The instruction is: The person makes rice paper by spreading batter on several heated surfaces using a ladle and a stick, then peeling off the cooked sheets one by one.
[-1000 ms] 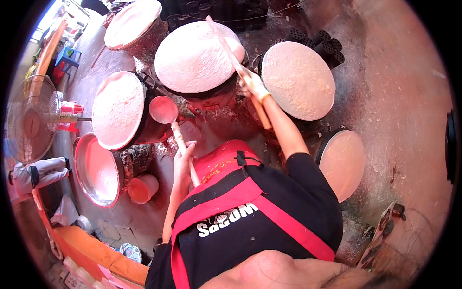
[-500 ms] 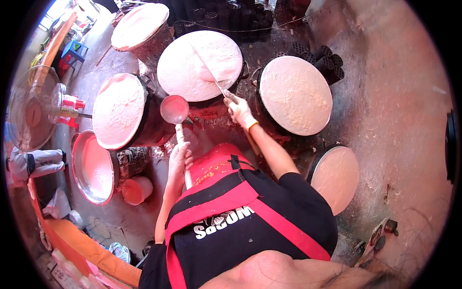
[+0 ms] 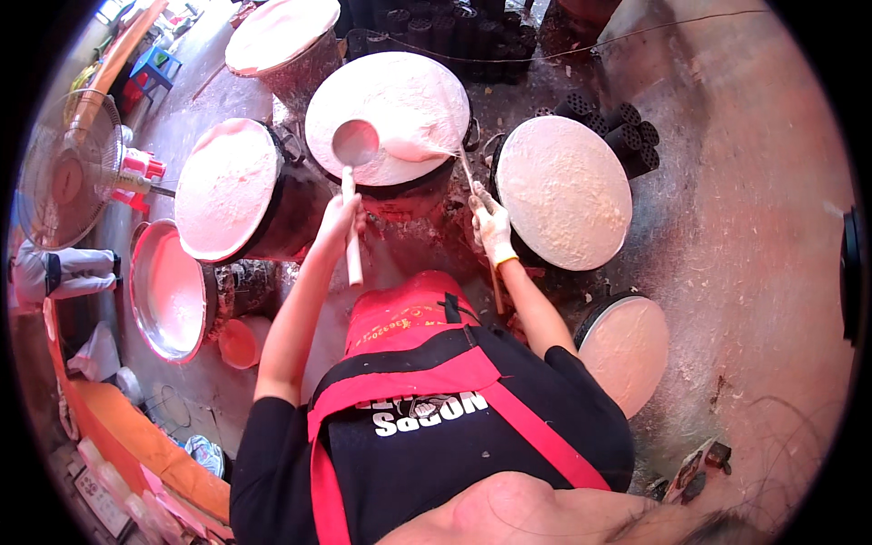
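My left hand (image 3: 343, 221) is closed round the pale handle of a ladle (image 3: 355, 143). The round bowl of the ladle hangs over the left front part of a large pot (image 3: 391, 183) filled with pale, frothy stuff (image 3: 381, 86). In a whitish glove with a yellow cuff, my right hand (image 3: 491, 223) grips a thin stick (image 3: 467, 169). Its far tip is at the pot's right front rim, where a smooth, raised fold (image 3: 422, 145) of the pale stuff reaches toward it. Whether the ladle touches the surface I cannot tell.
Similar filled pots stand around: one left (image 3: 227, 186), one right (image 3: 565, 193), one far left (image 3: 282, 36). A metal basin (image 3: 173, 291) and a red bucket (image 3: 241, 343) are lower left. A fan (image 3: 68, 173) stands leftmost; black perforated cylinders (image 3: 627, 136) lie far right.
My left hand has raised the ladle forward from the gap between the pots to over the middle pot. My right hand has moved right and nearer, bringing the stick's tip to the rim.
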`<control>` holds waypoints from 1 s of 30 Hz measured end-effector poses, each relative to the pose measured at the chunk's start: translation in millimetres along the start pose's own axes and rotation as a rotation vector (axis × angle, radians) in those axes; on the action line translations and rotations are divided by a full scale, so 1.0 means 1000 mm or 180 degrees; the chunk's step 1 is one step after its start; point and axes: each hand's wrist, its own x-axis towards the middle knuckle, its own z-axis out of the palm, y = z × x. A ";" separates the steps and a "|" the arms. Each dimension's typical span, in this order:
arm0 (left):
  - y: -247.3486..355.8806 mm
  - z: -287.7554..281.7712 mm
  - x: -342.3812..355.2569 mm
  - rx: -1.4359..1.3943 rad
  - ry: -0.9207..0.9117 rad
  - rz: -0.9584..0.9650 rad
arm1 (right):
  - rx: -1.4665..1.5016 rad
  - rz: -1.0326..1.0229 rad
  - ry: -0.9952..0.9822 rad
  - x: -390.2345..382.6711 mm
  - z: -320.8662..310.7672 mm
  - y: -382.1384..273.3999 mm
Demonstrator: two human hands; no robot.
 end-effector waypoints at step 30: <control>0.008 -0.149 -0.213 -0.3129 0.0303 -0.0784 | -0.2940 -0.1589 -0.1707 0.010 0.228 0.034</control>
